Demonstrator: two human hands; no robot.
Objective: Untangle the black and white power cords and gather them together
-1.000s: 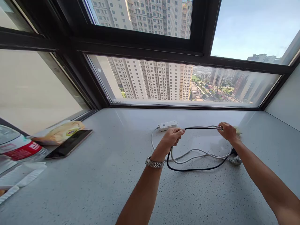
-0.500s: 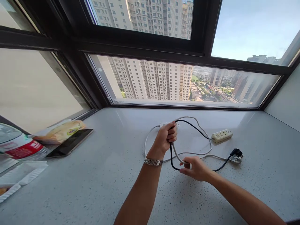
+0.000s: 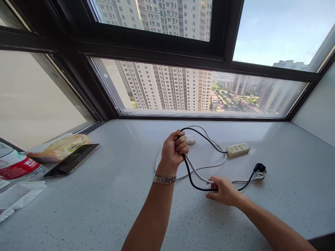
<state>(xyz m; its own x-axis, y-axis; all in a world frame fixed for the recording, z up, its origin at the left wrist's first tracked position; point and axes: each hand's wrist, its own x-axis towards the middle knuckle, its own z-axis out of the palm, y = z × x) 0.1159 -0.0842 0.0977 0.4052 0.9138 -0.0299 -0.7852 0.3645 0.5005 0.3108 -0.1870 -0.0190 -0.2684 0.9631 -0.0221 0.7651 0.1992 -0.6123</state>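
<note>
Speckled window ledge [image 3: 110, 195], left hand [image 3: 172, 151] and right hand [image 3: 223, 191] fingers clamped on cables [image 3: 195, 172], labels unreadable

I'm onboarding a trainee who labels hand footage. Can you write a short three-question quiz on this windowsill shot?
1. True or false: the left hand is closed around both the black cable and the white cable.
2. Which hand wears the silver metal wristwatch?
3. The right hand rests: A) on the cream plastic power strip; B) on the cables lying on the speckled grey sill; C) on the dark smartphone.

Key: 1 true; 2 left; 3 B.
</note>
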